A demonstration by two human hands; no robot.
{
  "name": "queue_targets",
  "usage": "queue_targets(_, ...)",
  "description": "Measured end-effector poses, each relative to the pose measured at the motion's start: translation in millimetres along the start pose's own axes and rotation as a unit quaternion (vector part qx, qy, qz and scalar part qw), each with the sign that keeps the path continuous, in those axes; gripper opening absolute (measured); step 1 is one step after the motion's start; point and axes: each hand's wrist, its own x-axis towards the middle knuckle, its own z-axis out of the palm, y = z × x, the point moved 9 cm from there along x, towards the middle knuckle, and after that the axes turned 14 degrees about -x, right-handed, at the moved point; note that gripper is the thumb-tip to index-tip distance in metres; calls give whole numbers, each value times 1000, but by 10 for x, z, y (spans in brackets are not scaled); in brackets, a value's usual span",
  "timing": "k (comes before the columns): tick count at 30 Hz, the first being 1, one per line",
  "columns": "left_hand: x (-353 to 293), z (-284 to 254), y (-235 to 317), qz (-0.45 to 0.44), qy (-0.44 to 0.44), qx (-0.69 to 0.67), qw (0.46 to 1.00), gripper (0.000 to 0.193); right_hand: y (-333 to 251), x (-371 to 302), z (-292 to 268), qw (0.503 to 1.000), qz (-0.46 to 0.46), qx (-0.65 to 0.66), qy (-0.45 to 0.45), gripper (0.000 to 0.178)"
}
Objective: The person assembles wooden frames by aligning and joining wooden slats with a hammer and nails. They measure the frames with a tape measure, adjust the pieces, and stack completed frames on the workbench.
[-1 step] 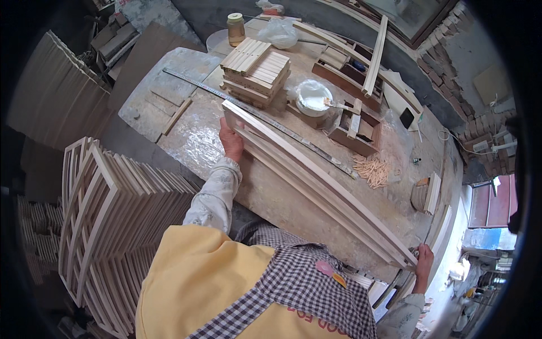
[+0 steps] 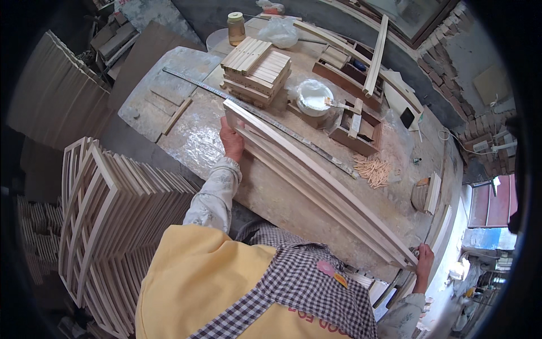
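A long, narrow pale wooden frame (image 2: 339, 186) is held on its edge over the workbench, slanting from the bench's middle down to its near right. My left hand (image 2: 231, 141) grips its far left end, fingers mostly behind the wood. At the opposite end, my right hand (image 2: 423, 264) is closed around the corner; a small dark thing shows beside its fingertips, too small to name. Beyond the frame lie a long metal ruler (image 2: 259, 113) and a stack of short slotted wooden pieces (image 2: 257, 70). A white tub of white paste (image 2: 314, 97) has a brush (image 2: 339, 104) resting across it.
Many similar wooden frames (image 2: 107, 186) stand stacked at my left. Loose wooden dowels (image 2: 372, 171) lie by an open wooden box (image 2: 355, 135). A jar (image 2: 236, 29), a plastic bag (image 2: 278, 34) and long wooden strips (image 2: 376, 53) occupy the bench's far side. A phone-like black object (image 2: 406, 117) lies far right.
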Motion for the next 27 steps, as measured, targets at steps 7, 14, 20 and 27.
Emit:
queue_targets(7,61,64,28,6,-71,-60,996,17,-51,21,-12,1000,5,14,5,48)
queue_targets(14,48,113,-207,-51,-121,-121,984,16,-61,-77,-46,1000,13,-2,13,48)
queue_targets(20,12,-49,-477,-164,-130,-117,971,41,-184,-77,-62,999,7,10,33,47)
queue_targets(27,-983,84,412,122,-240,222,937,38,-217,-296,-75,997,59,45,14,40)
